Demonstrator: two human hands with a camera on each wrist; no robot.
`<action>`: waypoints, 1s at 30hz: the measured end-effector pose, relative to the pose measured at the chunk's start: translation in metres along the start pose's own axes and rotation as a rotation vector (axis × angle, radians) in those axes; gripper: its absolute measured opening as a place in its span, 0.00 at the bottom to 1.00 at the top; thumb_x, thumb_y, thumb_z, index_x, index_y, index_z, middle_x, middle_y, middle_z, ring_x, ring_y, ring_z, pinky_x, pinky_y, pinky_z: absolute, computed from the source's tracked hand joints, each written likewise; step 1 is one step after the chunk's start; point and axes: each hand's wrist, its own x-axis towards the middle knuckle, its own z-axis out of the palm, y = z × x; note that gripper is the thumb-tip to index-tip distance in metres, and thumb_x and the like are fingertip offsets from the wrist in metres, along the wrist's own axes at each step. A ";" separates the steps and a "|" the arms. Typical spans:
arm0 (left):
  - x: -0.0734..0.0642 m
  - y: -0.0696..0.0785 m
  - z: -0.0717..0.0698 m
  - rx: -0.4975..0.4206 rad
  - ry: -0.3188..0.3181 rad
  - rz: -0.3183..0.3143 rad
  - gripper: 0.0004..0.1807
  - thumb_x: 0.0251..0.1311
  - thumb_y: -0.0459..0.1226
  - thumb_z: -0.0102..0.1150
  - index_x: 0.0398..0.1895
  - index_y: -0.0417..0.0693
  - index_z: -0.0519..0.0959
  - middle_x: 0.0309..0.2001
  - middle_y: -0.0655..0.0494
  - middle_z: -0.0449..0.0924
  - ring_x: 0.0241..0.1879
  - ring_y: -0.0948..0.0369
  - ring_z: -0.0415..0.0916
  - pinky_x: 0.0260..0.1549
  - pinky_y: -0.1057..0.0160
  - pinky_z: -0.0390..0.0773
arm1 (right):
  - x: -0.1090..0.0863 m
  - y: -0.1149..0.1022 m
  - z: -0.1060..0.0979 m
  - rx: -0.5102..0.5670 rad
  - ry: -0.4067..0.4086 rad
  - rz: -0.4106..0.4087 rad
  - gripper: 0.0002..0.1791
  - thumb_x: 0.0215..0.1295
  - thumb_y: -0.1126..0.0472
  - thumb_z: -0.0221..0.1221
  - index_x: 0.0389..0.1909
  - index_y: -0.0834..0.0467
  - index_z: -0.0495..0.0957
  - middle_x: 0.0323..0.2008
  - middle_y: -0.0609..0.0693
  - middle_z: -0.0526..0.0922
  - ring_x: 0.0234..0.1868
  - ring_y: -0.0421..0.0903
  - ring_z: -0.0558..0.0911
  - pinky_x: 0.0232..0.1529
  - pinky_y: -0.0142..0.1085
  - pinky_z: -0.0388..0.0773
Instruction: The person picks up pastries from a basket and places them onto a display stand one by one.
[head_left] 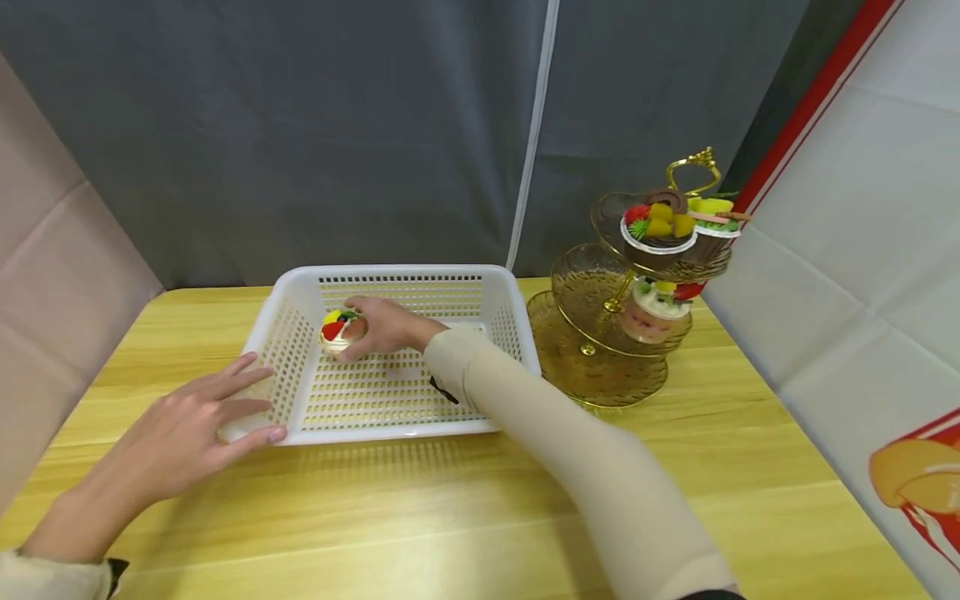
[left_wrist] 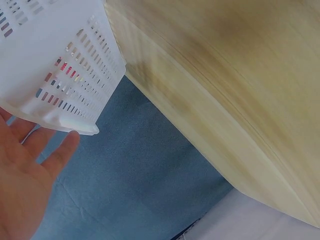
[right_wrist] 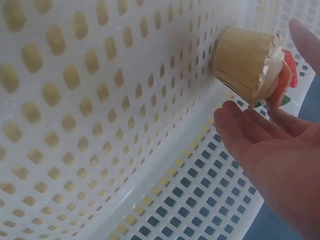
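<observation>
A white plastic basket (head_left: 411, 432) with slotted walls stands on the wooden table. Inside its left part is a small fruit-topped cupcake (head_left: 335, 330), with red and yellow fruit on white cream. The right wrist view shows the tan pleated wrapper of the cupcake (right_wrist: 242, 62). My right hand (head_left: 387, 324) reaches into the basket around this cupcake. Its fingers lie close along one side, and the thumb (right_wrist: 302, 45) stands apart on the other. My left hand (head_left: 187, 425) is at the basket's near left corner, fingers spread and fairly straight against the rim (left_wrist: 75, 125).
A three-tier golden glass stand (head_left: 600, 383) is right of the basket. Its top tier bears a chocolate fruit cup (head_left: 656, 233) and another dessert cup (head_left: 712, 225); a pink-and-white cup (head_left: 654, 312) sits on the middle tier. A grey curtain (head_left: 300, 142) hangs behind.
</observation>
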 end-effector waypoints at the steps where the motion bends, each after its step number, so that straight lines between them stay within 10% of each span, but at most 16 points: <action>1: 0.000 0.000 0.000 0.001 0.002 0.000 0.24 0.51 0.59 0.70 0.39 0.50 0.89 0.62 0.49 0.76 0.67 0.48 0.68 0.40 0.36 0.75 | 0.001 0.000 0.001 -0.003 0.003 -0.005 0.51 0.59 0.47 0.70 0.77 0.58 0.55 0.72 0.53 0.65 0.71 0.47 0.65 0.65 0.31 0.64; 30: -0.001 -0.001 0.002 -0.012 0.016 0.007 0.23 0.52 0.58 0.70 0.39 0.49 0.89 0.62 0.49 0.77 0.68 0.49 0.67 0.41 0.36 0.75 | 0.010 0.001 0.014 -0.072 0.069 0.038 0.40 0.58 0.48 0.71 0.69 0.55 0.66 0.55 0.46 0.78 0.53 0.41 0.76 0.52 0.28 0.70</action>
